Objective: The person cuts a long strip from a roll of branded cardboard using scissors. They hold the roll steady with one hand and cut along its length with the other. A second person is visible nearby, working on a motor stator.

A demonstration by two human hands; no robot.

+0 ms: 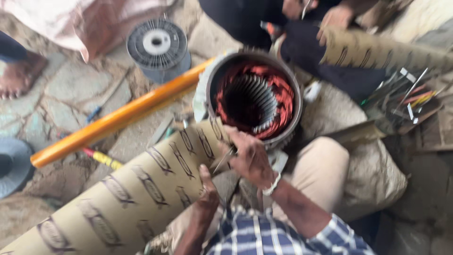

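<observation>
A motor stator (pixel 252 97) with reddish copper windings lies on its side facing me, in a grey metal housing. A big roll of tan printed insulating paper (pixel 127 193) slants from the lower left up to the stator's rim. My left hand (pixel 207 189) pinches the roll's near end. My right hand (pixel 250 158), a bracelet at its wrist, sits just below the stator's opening and grips a thin metal tool (pixel 222 159) whose tip touches the paper's edge. The picture is blurred, so I cannot tell what kind of tool it is.
Another person crouches behind the stator, a hand (pixel 336 18) on a second paper roll (pixel 382 51). An orange pipe (pixel 118 118) lies across the stone floor, near a grey wire spool (pixel 158 46). Loose tools (pixel 406 97) lie at the right. A sandalled foot (pixel 19 75) is at the left.
</observation>
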